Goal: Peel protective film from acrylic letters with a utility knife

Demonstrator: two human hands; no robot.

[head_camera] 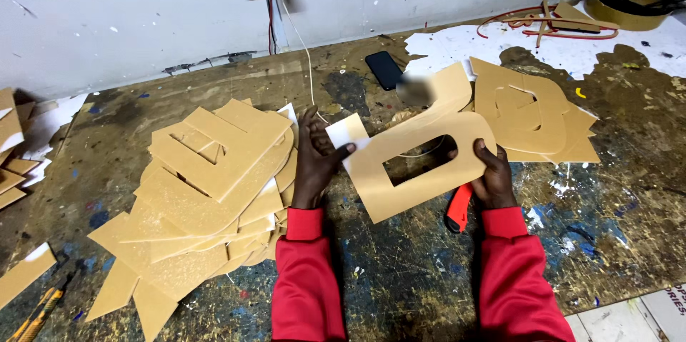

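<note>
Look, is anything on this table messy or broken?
Yes. The table top is blotched with old paint, its white covering torn away in ragged patches. The tan cutouts lie in a sloppy, sliding heap.

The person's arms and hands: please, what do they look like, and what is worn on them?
Both arms wear long bright red sleeves with ribbed cuffs ending at the wrists. The left hand and right hand are bare: no gloves, and no rings or watch visible.

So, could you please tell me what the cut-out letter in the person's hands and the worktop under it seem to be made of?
The cut-out letter looks like plastic sheet under tan, matte protective paper: a white layer shows where the paper lifts at its left corner, though the core is uncertain. The worktop looks like worn wood or board, dark, scuffed and speckled with paint.
</note>
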